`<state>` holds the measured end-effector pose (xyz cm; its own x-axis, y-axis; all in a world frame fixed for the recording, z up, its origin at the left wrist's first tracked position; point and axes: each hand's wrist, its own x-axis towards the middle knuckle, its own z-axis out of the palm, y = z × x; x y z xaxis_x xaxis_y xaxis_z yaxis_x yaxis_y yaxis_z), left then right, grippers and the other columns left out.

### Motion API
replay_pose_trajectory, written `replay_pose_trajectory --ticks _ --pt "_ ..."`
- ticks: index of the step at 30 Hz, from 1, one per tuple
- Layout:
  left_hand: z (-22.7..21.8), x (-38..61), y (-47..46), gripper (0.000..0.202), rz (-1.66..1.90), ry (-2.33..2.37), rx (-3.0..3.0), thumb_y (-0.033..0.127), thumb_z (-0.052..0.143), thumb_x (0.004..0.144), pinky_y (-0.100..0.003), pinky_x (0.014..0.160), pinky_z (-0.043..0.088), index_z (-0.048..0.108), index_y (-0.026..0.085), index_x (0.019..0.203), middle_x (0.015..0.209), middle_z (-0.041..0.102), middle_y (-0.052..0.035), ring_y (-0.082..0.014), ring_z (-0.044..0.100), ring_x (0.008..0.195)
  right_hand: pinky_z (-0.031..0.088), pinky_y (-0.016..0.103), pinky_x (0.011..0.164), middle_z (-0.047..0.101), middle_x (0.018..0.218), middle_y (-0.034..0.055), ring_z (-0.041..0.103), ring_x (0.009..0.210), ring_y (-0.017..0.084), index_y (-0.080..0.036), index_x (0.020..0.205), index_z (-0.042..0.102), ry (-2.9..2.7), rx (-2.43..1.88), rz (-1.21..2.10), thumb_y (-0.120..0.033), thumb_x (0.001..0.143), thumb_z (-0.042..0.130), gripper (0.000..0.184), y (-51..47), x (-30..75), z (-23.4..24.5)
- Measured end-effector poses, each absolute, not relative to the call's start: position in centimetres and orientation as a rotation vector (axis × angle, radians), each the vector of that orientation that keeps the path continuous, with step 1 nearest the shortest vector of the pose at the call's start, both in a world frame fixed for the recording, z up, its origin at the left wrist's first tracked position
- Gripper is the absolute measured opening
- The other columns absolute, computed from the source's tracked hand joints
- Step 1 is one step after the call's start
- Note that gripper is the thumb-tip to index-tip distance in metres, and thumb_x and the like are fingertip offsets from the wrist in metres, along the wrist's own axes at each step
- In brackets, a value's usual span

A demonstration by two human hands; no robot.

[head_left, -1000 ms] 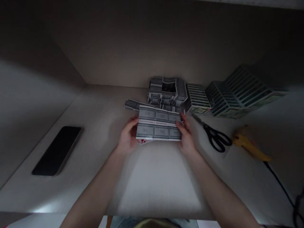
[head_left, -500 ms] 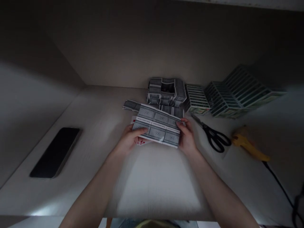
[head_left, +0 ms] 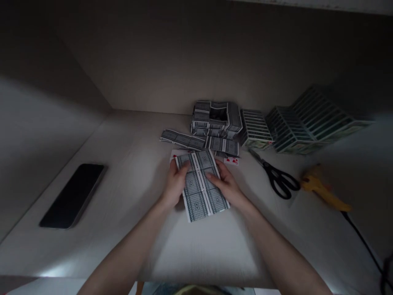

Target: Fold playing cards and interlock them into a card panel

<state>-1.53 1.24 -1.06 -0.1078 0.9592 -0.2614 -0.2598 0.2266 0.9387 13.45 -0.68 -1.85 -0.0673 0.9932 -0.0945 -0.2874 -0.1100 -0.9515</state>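
Note:
A panel of joined playing cards (head_left: 201, 186), grey patterned backs up, lies on the pale table (head_left: 123, 176) with its long side running away from me. My left hand (head_left: 175, 186) rests on its left edge, fingers laid on the cards. My right hand (head_left: 225, 186) lies over its right side, fingers stretched flat on the cards. Under the panel's far end, a red-suited card (head_left: 175, 155) peeks out.
Behind the panel lie a strip of joined cards (head_left: 196, 141), a box-like card structure (head_left: 216, 116) and ribbed card stacks (head_left: 294, 123) at the back right. Black scissors (head_left: 278, 178) and a yellow glue gun (head_left: 322, 190) with a cord sit right. A dark phone (head_left: 73, 194) lies left.
The card panel has been turned about a quarter turn, from lying crosswise to pointing away from me. Both hands moved from gripping its short ends to lying on top.

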Motion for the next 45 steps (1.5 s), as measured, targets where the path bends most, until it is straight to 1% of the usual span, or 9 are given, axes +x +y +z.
replay_pose_trajectory --ticks 4,7,9,19,26,31,35,39,45 --pt "-1.3 -0.4 0.2 0.056 1.258 1.309 0.923 0.03 0.057 0.072 -0.033 0.091 0.039 0.036 0.023 0.124 0.122 0.051 -0.0066 -0.02 0.05 0.108 0.028 0.039 0.102 0.051 0.124 0.0 0.045 0.114 0.019 -0.027 0.121 0.045 -0.985 -1.035 1.282 -0.031 0.069 0.063 0.056 -0.4 13.1 -2.1" --pt "-1.4 -0.2 -0.1 0.058 1.288 1.284 1.082 0.028 0.053 0.077 -0.032 0.1 0.028 0.031 0.025 0.13 0.132 0.04 -0.0042 -0.0183 0.04 0.118 0.017 0.036 0.107 0.037 0.135 -0.0051 0.032 0.125 0.016 -0.032 0.126 0.039 -0.997 -1.034 1.252 -0.032 0.072 0.06 0.058 -0.6 13.1 -1.8" --pt "-1.7 -0.2 -0.2 0.057 1.289 1.275 1.152 0.028 0.051 0.078 -0.031 0.103 0.025 0.03 0.026 0.131 0.134 0.039 -0.0025 -0.0175 0.037 0.121 0.014 0.034 0.108 0.035 0.136 -0.0068 0.029 0.127 0.014 -0.032 0.126 0.039 -1.004 -1.054 1.269 -0.033 0.074 0.058 0.056 -0.8 13.1 -1.7" --pt "-2.7 0.1 -0.6 0.06 1.233 1.337 1.197 0.034 0.048 0.081 -0.03 0.103 0.025 0.023 0.028 0.135 0.136 0.037 -0.0008 -0.0168 0.035 0.123 0.017 0.032 0.107 0.036 0.136 -0.0064 0.031 0.126 0.014 -0.033 0.127 0.038 -1.028 -1.095 1.202 -0.033 0.075 0.058 0.056 -1.3 12.9 -1.9" --pt "-2.7 0.4 -0.7 0.061 1.223 1.401 1.318 0.033 0.042 0.084 -0.031 0.103 0.026 0.015 0.024 0.137 0.137 0.036 -0.0038 -0.0168 0.037 0.121 0.018 0.034 0.107 0.028 0.14 -0.0031 0.027 0.128 0.015 -0.03 0.135 0.02 -1.211 -1.214 1.077 -0.038 0.081 0.048 0.062 -1.4 12.9 -2.7" --pt "-2.4 0.5 -0.9 0.063 1.175 1.478 1.432 0.031 0.042 0.084 -0.032 0.102 0.028 0.011 0.022 0.138 0.136 0.037 -0.0049 -0.0167 0.037 0.122 0.021 0.035 0.106 0.029 0.14 -0.0018 0.029 0.127 0.016 -0.029 0.137 0.014 -1.3 -1.262 1.007 -0.037 0.083 0.045 0.063 -1.4 13.0 -3.1" --pt "-2.2 0.5 -0.9 0.064 1.175 1.521 1.464 0.029 0.043 0.083 -0.034 0.098 0.033 0.011 0.021 0.138 0.132 0.042 -0.0078 -0.019 0.042 0.118 0.026 0.034 0.104 0.032 0.138 -0.0005 0.035 0.123 0.016 -0.029 0.137 0.015 -1.302 -1.267 1.002 -0.035 0.084 0.044 0.061 -1.4 13.0 -3.2" --pt "-2.2 0.6 -0.9 0.064 1.151 1.548 1.486 0.03 0.043 0.083 -0.036 0.099 0.032 0.011 0.021 0.138 0.136 0.036 -0.0079 -0.0198 0.038 0.121 0.023 0.036 0.106 0.031 0.139 -0.0004 0.029 0.127 0.017 -0.029 0.136 0.018 -1.304 -1.258 0.961 -0.035 0.083 0.045 0.06 -1.3 13.0 -3.2" --pt "-2.3 0.7 -0.9 0.063 1.193 1.499 1.437 0.03 0.044 0.082 -0.035 0.102 0.029 0.015 0.024 0.137 0.138 0.034 -0.0053 -0.0193 0.035 0.123 0.02 0.039 0.106 0.029 0.14 0.0001 0.027 0.127 0.018 -0.028 0.136 0.019 -1.29 -1.24 0.943 -0.035 0.083 0.045 0.059 -1.2 13.0 -3.4"
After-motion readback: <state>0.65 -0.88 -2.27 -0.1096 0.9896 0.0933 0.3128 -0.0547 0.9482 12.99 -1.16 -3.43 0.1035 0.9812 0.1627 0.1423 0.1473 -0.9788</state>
